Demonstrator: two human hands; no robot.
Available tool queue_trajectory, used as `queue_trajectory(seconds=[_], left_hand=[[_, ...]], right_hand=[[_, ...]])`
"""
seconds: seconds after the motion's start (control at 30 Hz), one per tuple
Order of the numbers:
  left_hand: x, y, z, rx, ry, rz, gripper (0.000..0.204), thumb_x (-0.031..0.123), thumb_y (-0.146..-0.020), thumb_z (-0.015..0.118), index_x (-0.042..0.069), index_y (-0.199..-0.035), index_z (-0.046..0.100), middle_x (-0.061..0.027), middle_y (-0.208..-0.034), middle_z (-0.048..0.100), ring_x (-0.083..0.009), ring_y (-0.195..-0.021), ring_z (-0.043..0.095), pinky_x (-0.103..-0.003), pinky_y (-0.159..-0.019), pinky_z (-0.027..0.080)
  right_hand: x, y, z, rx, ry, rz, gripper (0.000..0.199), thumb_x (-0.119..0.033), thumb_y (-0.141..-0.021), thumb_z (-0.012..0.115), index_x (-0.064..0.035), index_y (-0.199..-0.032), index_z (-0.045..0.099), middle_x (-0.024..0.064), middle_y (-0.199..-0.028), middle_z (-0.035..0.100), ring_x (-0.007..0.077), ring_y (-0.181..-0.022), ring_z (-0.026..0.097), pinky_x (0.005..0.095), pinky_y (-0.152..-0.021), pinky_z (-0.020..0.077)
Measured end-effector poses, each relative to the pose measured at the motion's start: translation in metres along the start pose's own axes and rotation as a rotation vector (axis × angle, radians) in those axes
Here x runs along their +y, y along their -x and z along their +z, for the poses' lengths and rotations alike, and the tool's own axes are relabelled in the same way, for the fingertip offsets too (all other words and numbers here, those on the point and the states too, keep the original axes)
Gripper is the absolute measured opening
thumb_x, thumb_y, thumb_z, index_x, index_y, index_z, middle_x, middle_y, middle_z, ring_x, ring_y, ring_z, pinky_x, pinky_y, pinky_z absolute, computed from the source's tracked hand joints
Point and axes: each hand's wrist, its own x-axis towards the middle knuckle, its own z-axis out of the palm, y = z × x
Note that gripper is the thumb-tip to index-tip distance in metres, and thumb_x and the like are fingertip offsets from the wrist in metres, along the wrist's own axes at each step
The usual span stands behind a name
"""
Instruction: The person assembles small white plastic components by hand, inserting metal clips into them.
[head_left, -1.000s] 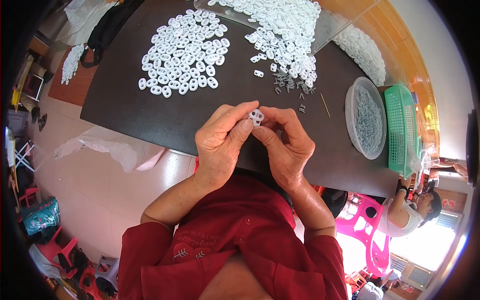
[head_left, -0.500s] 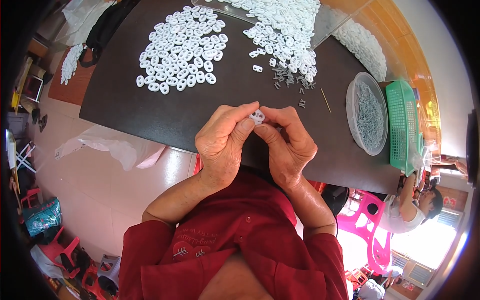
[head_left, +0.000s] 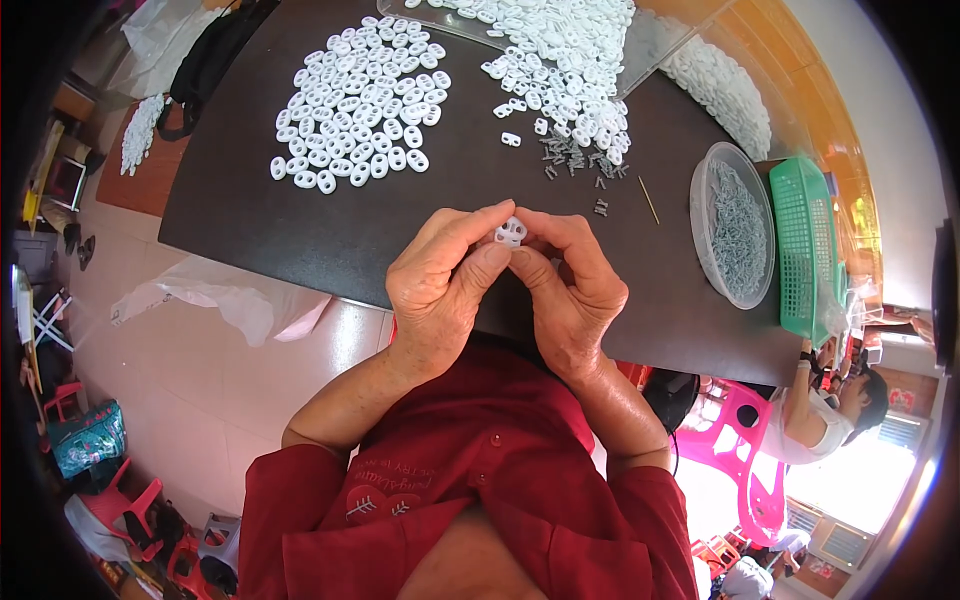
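A single piece (head_left: 511, 231) sits between the left grip (head_left: 438, 285) and right grip (head_left: 582, 290), over the table (head_left: 690, 320) by its near edge. Loose pieces (head_left: 360, 105) spread toward the left edge; right of them, a heap (head_left: 575, 45) reaches from a tray (head_left: 455, 24) to pins (head_left: 570, 155). A stick (head_left: 649, 200) lies between pins and tub (head_left: 702, 235), a basket (head_left: 800, 250) right of the tub.

White piece (head_left: 511, 233) partly hidden by left grip (head_left: 437, 282) and right grip (head_left: 572, 286) (detail too small), white pile (head_left: 572, 45) cut off up top.
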Motion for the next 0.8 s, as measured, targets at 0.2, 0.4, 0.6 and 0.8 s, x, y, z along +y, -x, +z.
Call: queue_trajectory(seconds=[0.2,0.4,0.6,0.8], left_hand=[[-0.005,0.0,-0.001,0.034,0.013,0.039,0.023,0.0,-0.086,0.061,-0.001,-0.109,0.064,-0.0038,-0.086,0.059,-0.0082,-0.074,0.053,-0.019,-0.063,0.042],[-0.003,0.003,0.003,0.06,-0.024,0.072,0.022,0.001,-0.086,0.061,-0.001,-0.108,0.064,-0.0043,-0.085,0.059,-0.0087,-0.073,0.053,-0.02,-0.063,0.043],[-0.005,0.005,0.008,0.1,-0.065,0.116,0.018,0.002,-0.087,0.06,-0.002,-0.105,0.064,-0.0052,-0.083,0.06,-0.0099,-0.072,0.054,-0.021,-0.064,0.043],[-0.007,0.007,0.011,0.13,-0.036,0.109,0.017,0.006,-0.089,0.058,-0.001,-0.103,0.065,-0.0016,-0.081,0.054,-0.0083,-0.071,0.047,-0.02,-0.062,0.037]], right_hand=[[-0.005,-0.001,0.002,-0.025,0.018,-0.035,0.027,0.007,-0.081,0.062,0.0017,-0.108,0.062,0.0018,-0.086,0.054,0.0079,-0.076,0.05,0.0199,-0.068,0.0419],[-0.003,0.002,0.003,0.006,0.054,-0.015,0.021,0.004,-0.084,0.061,0.0018,-0.104,0.061,0.0019,-0.087,0.055,0.008,-0.077,0.051,0.0198,-0.07,0.0431],[0.0,0.005,0.008,0.051,0.118,-0.06,0.019,0.003,-0.084,0.061,0.0008,-0.103,0.061,0.0013,-0.086,0.056,0.0073,-0.076,0.051,0.0191,-0.07,0.0433],[-0.002,0.007,0.009,0.082,0.144,-0.078,0.019,0.003,-0.082,0.063,0.0006,-0.101,0.062,0.0015,-0.083,0.056,0.0074,-0.072,0.051,0.0191,-0.068,0.0432]])
